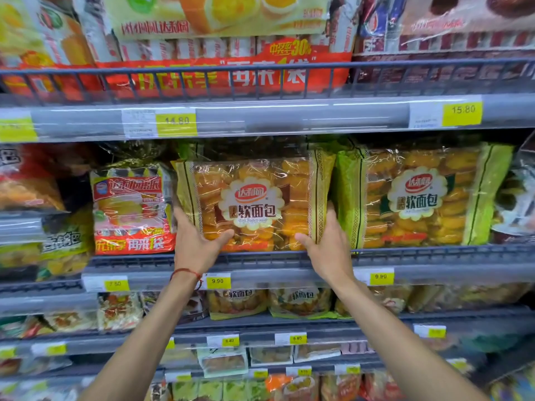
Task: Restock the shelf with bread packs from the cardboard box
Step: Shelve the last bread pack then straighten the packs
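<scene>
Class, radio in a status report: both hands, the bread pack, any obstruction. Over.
Left hand and right hand grip the gold-edged clear bread pack by its sides. Pack upright on middle shelf rail. Green-edged bread pack close on right; nothing blocking.

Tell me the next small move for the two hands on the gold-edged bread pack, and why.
Probably push the gold-edged clear plastic bread pack a little deeper and then let go. The left hand and right hand grip its lower corners, it stands upright behind the grey wire shelf rail, and it sits beside the matching green-edged bread pack.
</scene>
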`<action>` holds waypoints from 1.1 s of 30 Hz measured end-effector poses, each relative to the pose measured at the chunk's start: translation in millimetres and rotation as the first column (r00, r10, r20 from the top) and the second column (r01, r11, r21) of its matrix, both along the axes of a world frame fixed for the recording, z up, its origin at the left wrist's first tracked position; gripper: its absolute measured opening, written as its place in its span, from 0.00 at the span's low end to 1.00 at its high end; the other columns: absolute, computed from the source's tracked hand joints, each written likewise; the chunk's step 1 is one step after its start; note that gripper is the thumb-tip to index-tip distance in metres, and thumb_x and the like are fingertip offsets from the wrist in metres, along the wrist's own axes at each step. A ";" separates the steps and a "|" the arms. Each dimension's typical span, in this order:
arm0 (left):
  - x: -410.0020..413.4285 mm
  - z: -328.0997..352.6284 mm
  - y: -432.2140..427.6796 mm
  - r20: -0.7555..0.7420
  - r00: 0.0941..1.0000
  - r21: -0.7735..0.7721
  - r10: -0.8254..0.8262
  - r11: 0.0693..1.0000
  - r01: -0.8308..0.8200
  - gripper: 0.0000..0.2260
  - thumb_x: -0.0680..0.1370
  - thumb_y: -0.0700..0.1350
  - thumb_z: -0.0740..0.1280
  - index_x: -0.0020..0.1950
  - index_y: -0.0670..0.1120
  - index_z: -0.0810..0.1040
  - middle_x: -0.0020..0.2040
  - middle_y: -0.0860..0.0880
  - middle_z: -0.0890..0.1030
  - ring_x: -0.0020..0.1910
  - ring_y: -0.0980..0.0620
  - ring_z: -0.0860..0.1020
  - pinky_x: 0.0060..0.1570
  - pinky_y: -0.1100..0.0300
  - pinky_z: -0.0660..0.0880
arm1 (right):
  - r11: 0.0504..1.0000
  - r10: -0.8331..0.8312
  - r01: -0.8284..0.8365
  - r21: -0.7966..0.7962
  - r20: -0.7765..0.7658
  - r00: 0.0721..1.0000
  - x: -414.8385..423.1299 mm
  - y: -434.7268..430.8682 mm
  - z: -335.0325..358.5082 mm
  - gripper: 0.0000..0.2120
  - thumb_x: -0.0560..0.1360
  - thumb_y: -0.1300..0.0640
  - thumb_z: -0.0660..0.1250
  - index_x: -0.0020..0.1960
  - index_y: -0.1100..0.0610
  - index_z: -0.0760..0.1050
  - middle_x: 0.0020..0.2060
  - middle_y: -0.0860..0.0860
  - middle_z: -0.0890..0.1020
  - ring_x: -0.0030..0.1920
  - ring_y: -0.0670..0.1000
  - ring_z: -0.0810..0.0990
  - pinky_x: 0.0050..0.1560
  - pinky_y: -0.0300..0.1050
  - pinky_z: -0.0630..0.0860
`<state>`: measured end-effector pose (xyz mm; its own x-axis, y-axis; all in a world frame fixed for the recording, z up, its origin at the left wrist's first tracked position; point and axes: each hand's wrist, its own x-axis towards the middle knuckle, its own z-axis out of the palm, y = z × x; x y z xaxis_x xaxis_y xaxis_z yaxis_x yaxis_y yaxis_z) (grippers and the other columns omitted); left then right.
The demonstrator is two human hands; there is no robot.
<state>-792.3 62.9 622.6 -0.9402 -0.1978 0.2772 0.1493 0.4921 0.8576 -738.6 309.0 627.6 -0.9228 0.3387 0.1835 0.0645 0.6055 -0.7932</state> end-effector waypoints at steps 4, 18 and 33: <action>-4.2 2.4 -1.3 -0.001 1.000 -0.009 -0.019 1.000 0.019 0.58 0.65 0.53 0.81 0.80 0.43 0.44 0.79 0.42 0.61 0.76 0.44 0.62 0.73 0.55 0.60 | 1.000 -0.023 0.024 0.019 -0.006 1.000 -8.6 -0.5 1.3 0.43 0.75 0.48 0.74 0.81 0.58 0.57 0.75 0.54 0.72 0.75 0.56 0.70 0.73 0.57 0.70; 11.6 -8.6 9.6 -0.230 0.972 -0.434 -0.047 0.899 -0.059 0.45 0.73 0.62 0.72 0.81 0.54 0.50 0.80 0.40 0.42 0.80 0.40 0.41 0.75 0.36 0.50 | 0.976 0.119 -0.060 0.211 -0.279 0.953 1.1 -11.5 -2.3 0.51 0.77 0.53 0.75 0.83 0.42 0.40 0.83 0.47 0.38 0.81 0.45 0.42 0.75 0.45 0.53; -11.1 -4.1 19.6 -0.208 0.976 -0.533 -0.068 0.844 -0.055 0.48 0.73 0.62 0.70 0.80 0.60 0.39 0.80 0.45 0.34 0.78 0.38 0.35 0.75 0.36 0.55 | 0.912 0.172 -0.096 0.399 -0.159 0.972 -27.7 0.1 0.0 0.55 0.76 0.46 0.74 0.82 0.43 0.32 0.79 0.49 0.25 0.82 0.56 0.34 0.78 0.54 0.55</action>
